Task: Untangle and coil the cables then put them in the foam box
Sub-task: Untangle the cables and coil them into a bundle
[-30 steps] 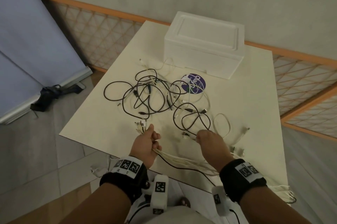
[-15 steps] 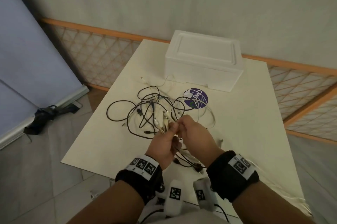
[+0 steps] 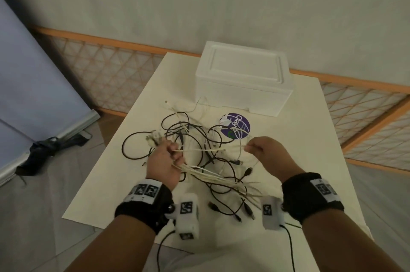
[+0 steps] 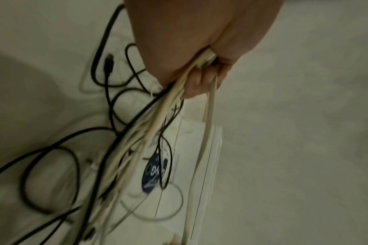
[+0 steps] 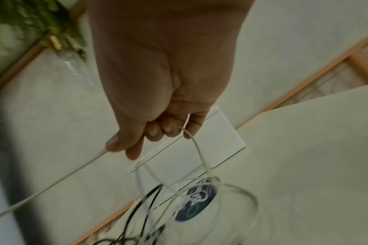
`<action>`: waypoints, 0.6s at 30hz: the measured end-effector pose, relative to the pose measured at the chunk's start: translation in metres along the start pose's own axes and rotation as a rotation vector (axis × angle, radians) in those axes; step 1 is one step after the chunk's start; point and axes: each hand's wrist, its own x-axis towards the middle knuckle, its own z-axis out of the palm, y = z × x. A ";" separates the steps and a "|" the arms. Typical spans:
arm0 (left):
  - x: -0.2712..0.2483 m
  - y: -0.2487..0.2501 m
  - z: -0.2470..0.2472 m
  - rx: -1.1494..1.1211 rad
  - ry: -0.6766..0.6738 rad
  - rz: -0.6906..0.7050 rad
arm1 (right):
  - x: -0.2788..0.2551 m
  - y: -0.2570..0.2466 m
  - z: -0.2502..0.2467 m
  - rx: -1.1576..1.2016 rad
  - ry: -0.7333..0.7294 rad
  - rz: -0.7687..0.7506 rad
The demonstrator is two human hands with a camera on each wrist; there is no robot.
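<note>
White cable strand (image 3: 205, 149) stretched left-right between both hands.
Left hand (image 3: 165, 161) grips the white cable bundle (image 3: 210, 175); right hand (image 3: 265, 153) pinches one strand; closed white foam box (image 3: 243, 79) sits far, beyond the black cables (image 3: 177, 136) on the table (image 3: 310, 138).

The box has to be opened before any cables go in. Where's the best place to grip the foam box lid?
Grip the foam box lid by its short side edges, from above with both hands: it sits flat on the box, its rim overhanging the walls.
</note>
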 end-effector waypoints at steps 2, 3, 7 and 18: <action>0.007 0.010 -0.006 0.007 0.039 0.035 | 0.008 0.010 -0.006 0.004 0.010 0.022; 0.009 0.011 -0.007 0.028 0.039 0.050 | 0.012 0.011 -0.007 0.011 0.006 0.011; 0.011 0.002 -0.005 0.172 0.033 0.082 | 0.026 -0.005 -0.009 0.095 -0.003 -0.063; 0.020 0.017 -0.017 -0.036 0.175 0.064 | -0.004 0.076 -0.061 -0.091 0.037 0.412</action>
